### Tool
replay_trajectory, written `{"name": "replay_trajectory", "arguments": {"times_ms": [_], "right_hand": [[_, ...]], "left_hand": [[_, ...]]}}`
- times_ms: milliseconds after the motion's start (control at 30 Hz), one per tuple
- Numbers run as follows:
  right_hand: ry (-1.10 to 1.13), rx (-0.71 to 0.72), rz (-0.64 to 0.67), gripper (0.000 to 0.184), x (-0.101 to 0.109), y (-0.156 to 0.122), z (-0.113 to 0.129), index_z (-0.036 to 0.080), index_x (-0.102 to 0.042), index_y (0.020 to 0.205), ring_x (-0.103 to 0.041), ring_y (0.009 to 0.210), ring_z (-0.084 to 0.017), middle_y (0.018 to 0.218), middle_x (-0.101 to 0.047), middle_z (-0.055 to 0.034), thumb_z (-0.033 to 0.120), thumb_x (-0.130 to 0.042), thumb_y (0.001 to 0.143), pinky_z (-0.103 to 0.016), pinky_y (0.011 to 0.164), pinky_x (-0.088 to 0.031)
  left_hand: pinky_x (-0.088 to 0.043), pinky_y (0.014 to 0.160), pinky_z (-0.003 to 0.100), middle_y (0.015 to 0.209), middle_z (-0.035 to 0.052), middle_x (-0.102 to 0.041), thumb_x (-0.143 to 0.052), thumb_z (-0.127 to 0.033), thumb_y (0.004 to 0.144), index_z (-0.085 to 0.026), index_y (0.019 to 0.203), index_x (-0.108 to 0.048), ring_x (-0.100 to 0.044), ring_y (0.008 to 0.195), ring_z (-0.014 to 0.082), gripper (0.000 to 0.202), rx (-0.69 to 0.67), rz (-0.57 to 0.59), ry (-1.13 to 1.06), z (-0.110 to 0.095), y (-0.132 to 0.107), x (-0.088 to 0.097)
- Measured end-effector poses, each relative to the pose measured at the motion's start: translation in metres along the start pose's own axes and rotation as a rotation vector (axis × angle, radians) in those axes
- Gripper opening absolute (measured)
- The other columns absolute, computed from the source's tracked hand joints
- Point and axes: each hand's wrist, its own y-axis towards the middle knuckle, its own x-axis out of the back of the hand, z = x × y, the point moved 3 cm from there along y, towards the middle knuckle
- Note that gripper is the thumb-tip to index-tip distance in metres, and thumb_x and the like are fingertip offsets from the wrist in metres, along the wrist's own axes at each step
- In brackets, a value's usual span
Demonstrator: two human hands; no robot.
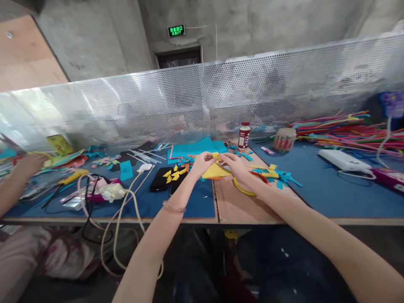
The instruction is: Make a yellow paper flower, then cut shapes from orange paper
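Above the middle of the table, a small piece of yellow paper [215, 155] is pinched between my left hand [203, 163] and my right hand [232, 163]. Both hands are closed, with their fingertips close together at the paper. Scissors with yellow and red handles [243, 191] show beneath my right hand and wrist; whether that hand also grips them I cannot tell. Under my hands lies a yellow paper sheet [214, 171]. Several cut yellow paper pieces [175, 173] rest on two dark phones [160, 182] by my left forearm.
Blue paper sheets [195, 147] lie beyond my hands, near a bottle [244, 135]. Blue cut-outs [285, 177] and a white power bank [344, 160] are on the right. Cables [118, 219] droop over the front edge at left. A co-worker's hand [30, 164] is far left.
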Motion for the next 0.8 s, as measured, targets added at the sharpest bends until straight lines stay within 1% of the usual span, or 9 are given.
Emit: {"name": "replay_trajectory", "arguments": {"times_ms": [100, 233, 367, 433, 500, 567, 600, 667, 800], "right_hand": [[-0.015, -0.003, -0.019, 0.030, 0.002, -0.002, 0.000, 0.017, -0.066, 0.083, -0.059, 0.075, -0.018, 0.081, -0.066, -0.0041, 0.046, -0.061, 0.077, -0.029, 0.067, -0.046], [-0.050, 0.016, -0.047, 0.028, 0.004, -0.002, -0.002, 0.017, -0.066, 0.082, -0.059, 0.071, -0.019, 0.077, -0.065, -0.0035, 0.044, -0.059, 0.078, -0.030, 0.064, -0.045], [-0.132, 0.094, -0.064, 0.025, 0.003, -0.001, 0.000, 0.018, -0.065, 0.084, -0.058, 0.078, -0.021, 0.084, -0.065, -0.0053, 0.042, -0.062, 0.078, -0.034, 0.072, -0.046], [-0.194, 0.182, -0.099, 0.021, 0.003, -0.001, 0.003, 0.019, -0.063, 0.088, -0.056, 0.084, -0.022, 0.092, -0.062, -0.0070, 0.039, -0.063, 0.079, -0.036, 0.077, -0.046], [-0.331, 0.350, -0.130, 0.015, 0.003, -0.004, 0.008, 0.020, -0.061, 0.089, -0.054, 0.089, -0.023, 0.096, -0.059, -0.0086, 0.034, -0.060, 0.083, -0.039, 0.081, -0.045], [-0.510, 0.539, -0.140, 0.009, 0.001, -0.008, 0.012, 0.021, -0.061, 0.089, -0.053, 0.092, -0.025, 0.095, -0.058, -0.0094, 0.028, -0.056, 0.087, -0.041, 0.084, -0.045], [-0.583, 0.606, -0.145, 0.009, 0.000, -0.009, 0.013, 0.021, -0.061, 0.089, -0.053, 0.092, -0.025, 0.094, -0.058, -0.0094, 0.026, -0.054, 0.088, -0.042, 0.084, -0.045], [-0.657, 0.660, -0.171, 0.010, -0.002, -0.011, 0.012, 0.021, -0.062, 0.089, -0.053, 0.091, -0.025, 0.091, -0.058, -0.0089, 0.023, -0.052, 0.090, -0.041, 0.083, -0.045], [-0.698, 0.679, -0.228, 0.012, 0.000, -0.010, 0.008, 0.020, -0.062, 0.090, -0.053, 0.090, -0.024, 0.092, -0.058, -0.0092, 0.023, -0.050, 0.091, -0.040, 0.081, -0.045]], "left_hand": [[-0.048, 0.076, 0.031, 0.079, 0.0053, -0.066, -0.071, -0.027, 0.071, -0.014, 0.082, -0.060, -0.061, 0.074, 0.0147, 0.021, 0.006, 0.009, -0.020, 0.000, 0.000, -0.001], [-0.048, 0.074, 0.030, 0.080, 0.0045, -0.065, -0.071, -0.026, 0.069, -0.013, 0.081, -0.059, -0.060, 0.073, 0.0136, 0.021, 0.005, 0.021, -0.036, 0.001, -0.001, -0.002], [-0.047, 0.072, 0.028, 0.079, 0.0037, -0.064, -0.070, -0.025, 0.070, -0.014, 0.082, -0.059, -0.060, 0.072, 0.0128, 0.020, 0.004, 0.013, -0.036, 0.003, -0.001, 0.000], [-0.047, 0.070, 0.028, 0.077, 0.0038, -0.064, -0.069, -0.025, 0.070, -0.013, 0.082, -0.060, -0.059, 0.071, 0.0127, 0.019, 0.007, -0.002, -0.029, 0.003, 0.000, 0.001], [-0.046, 0.070, 0.027, 0.076, 0.0038, -0.065, -0.070, -0.025, 0.070, -0.013, 0.082, -0.060, -0.059, 0.070, 0.0128, 0.019, 0.007, -0.014, -0.020, 0.002, 0.000, 0.001], [-0.046, 0.070, 0.027, 0.074, 0.0034, -0.065, -0.070, -0.026, 0.069, -0.013, 0.081, -0.061, -0.059, 0.069, 0.0130, 0.020, 0.003, -0.015, -0.012, 0.001, 0.000, 0.001], [-0.046, 0.070, 0.027, 0.073, 0.0032, -0.065, -0.070, -0.027, 0.069, -0.013, 0.081, -0.061, -0.059, 0.069, 0.0129, 0.020, -0.001, -0.011, -0.009, 0.000, 0.000, 0.001], [-0.047, 0.070, 0.027, 0.074, 0.0032, -0.065, -0.070, -0.027, 0.069, -0.013, 0.081, -0.062, -0.059, 0.070, 0.0130, 0.020, -0.011, -0.002, -0.003, -0.001, -0.001, 0.000], [-0.047, 0.072, 0.027, 0.077, 0.0040, -0.066, -0.070, -0.028, 0.070, -0.013, 0.081, -0.063, -0.060, 0.073, 0.0139, 0.020, -0.030, 0.006, 0.018, -0.003, -0.002, -0.001]]}}
